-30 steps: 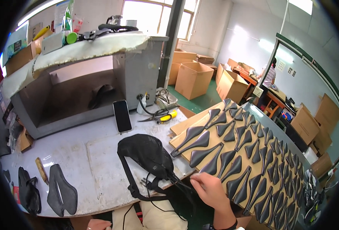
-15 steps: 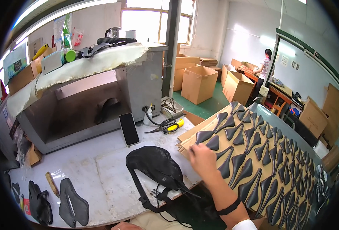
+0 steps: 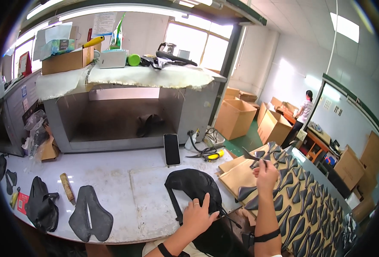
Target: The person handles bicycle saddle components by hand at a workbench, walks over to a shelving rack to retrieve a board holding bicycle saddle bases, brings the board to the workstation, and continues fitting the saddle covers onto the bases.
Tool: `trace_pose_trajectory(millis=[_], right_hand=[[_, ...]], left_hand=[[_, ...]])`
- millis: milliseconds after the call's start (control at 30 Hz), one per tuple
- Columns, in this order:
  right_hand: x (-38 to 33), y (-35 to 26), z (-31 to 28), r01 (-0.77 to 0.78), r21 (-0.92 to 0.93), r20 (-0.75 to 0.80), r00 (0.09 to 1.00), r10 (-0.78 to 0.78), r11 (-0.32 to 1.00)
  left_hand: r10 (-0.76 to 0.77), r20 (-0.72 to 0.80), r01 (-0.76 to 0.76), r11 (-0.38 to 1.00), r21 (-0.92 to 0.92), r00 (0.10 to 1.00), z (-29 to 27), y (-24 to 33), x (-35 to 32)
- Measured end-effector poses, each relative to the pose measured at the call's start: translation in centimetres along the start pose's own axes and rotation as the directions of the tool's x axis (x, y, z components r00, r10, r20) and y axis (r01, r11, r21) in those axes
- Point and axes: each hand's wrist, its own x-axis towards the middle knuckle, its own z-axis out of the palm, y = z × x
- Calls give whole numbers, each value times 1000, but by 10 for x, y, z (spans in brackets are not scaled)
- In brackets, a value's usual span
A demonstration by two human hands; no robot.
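Pictured bare-handed, with a slim, silvery ring on one finger of the left hand; kitted out on the left forearm with a plain black band, flat and narrow, running down to the lower edge of the head view; matched on the right forearm, well below the right hand, by a second black band, likewise flat and strap-like; dressed in cream-coloured trousers, only partly visible; clad on the right arm in a white sleeve, reduced to a sliver.
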Motion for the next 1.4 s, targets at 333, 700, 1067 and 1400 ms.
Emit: trace_pose_trajectory(millis=[333,700,1067,1400], right_hand=[[-63,-52,-14,-72,578,124,992,0,813],[-188,-41,67,-603,386,743,652,152,699],[-231,-38,107,-580,545,783,611,-118,605],[-220,-14,94,-718,589,808,540,-236,372]], left_hand=[[36,-105,-64,958,-279,994,-25,-8,9],[-655,13,9,-10,-1000,755,-148,-123,-141],[-738,-113,299,403,-865,666,-125,-164,-166],[-282,416,7,-822,-570,864,-111,-165,-159]])
